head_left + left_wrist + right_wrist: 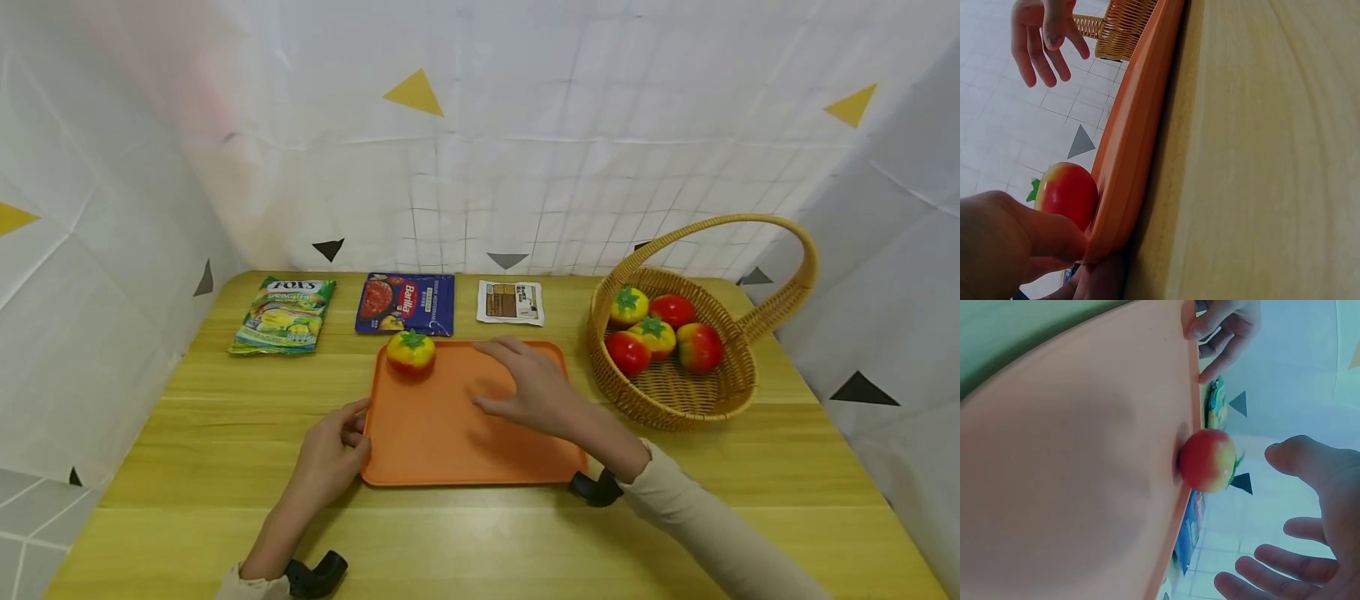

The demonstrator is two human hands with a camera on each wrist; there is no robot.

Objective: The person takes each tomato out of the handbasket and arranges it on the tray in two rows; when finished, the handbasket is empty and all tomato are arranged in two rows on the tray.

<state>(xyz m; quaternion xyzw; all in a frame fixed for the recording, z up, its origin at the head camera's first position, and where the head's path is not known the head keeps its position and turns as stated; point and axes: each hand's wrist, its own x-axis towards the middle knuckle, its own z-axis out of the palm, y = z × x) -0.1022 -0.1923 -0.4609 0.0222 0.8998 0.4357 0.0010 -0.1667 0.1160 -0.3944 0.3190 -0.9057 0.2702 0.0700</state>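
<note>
Orange tray (427, 442) flat on wooden table (480, 542), one red-and-yellow fruit (411, 354) with green leaves sitting in its back left corner. Left hand (330, 454) at the tray's left side, thumb and fingers closed on the rim, pinching it. Right hand (536, 387) over the right half of the tray, fingers well spread, thumb apart, nothing held; not touching the fruit. Wicker basket (690, 400) with tall handle stands just right of the tray, five fruits inside: two yellow with green leaf tops, two red, one mixed red and yellow. Back row behind the tray, left to right: green candy bag (285, 317), blue sauce pouch (405, 304), small white packet (511, 302), all lying down. Pale sleeves on both arms. White sheet (510, 92) with triangles hangs behind table.
</note>
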